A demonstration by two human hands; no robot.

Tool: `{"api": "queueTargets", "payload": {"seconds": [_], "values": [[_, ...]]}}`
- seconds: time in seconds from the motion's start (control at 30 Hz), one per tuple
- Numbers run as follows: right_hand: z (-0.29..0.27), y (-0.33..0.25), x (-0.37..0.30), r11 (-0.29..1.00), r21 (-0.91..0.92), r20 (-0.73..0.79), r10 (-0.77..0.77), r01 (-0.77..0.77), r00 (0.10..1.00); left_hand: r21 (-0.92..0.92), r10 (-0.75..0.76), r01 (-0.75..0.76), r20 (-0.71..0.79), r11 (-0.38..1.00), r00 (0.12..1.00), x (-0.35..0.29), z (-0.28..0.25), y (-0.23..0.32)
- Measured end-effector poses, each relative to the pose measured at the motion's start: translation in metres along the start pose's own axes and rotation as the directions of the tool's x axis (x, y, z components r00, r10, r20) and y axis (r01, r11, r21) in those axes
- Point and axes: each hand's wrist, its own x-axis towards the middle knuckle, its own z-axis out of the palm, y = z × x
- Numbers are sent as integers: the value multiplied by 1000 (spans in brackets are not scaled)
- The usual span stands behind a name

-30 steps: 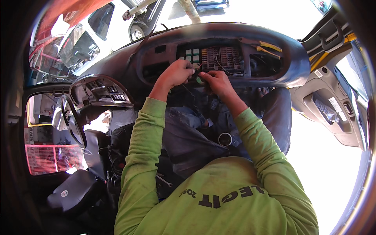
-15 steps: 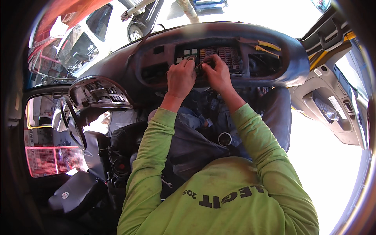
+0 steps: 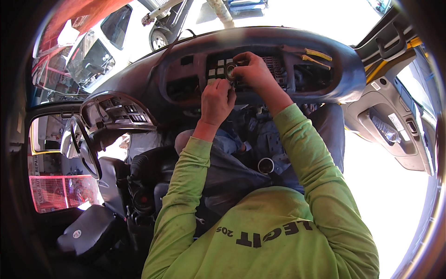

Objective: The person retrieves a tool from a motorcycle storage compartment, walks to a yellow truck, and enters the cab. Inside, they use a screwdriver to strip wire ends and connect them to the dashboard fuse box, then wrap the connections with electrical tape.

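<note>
Raised since earlier, my right hand [image 3: 254, 73] pinches a round rimmed piece [image 3: 230, 70]; I can't tell my left hand's [image 3: 216, 102] grip.

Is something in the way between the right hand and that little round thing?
No, nothing visible is in the way: the right hand is at the small round piece, seemingly touching it. The left hand is just below, not between them.

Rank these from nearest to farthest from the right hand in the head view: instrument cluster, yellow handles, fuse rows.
1. Fuse rows: just right of the right hand, partly behind it.
2. Yellow handles: farther right, on the dashboard.
3. Instrument cluster: well to the left and lower in the picture.
</note>
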Motion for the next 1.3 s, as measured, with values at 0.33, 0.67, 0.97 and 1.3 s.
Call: {"api": "queueTargets", "payload": {"seconds": [0.33, 0.67, 0.97, 1.3], "values": [[-16, -12, -53, 925, 357, 78, 107, -128, 991, -41, -127, 132, 88, 990, 988, 7, -4, -5], [-14, 37, -50, 979, 153, 263, 93, -137, 960, -66, -266, 334, 471, 940, 841, 29, -21, -26], [13, 48, -61, 950, 288, 167, 76, -122, 983, -88, -438, 582, 571, 808, 694, 61, -25, -21], [2, 17, -19, 991, -118, -11, -67, 65, 998, 105, 5, -14, 86, 994, 996, 21, -6, -9]]}}
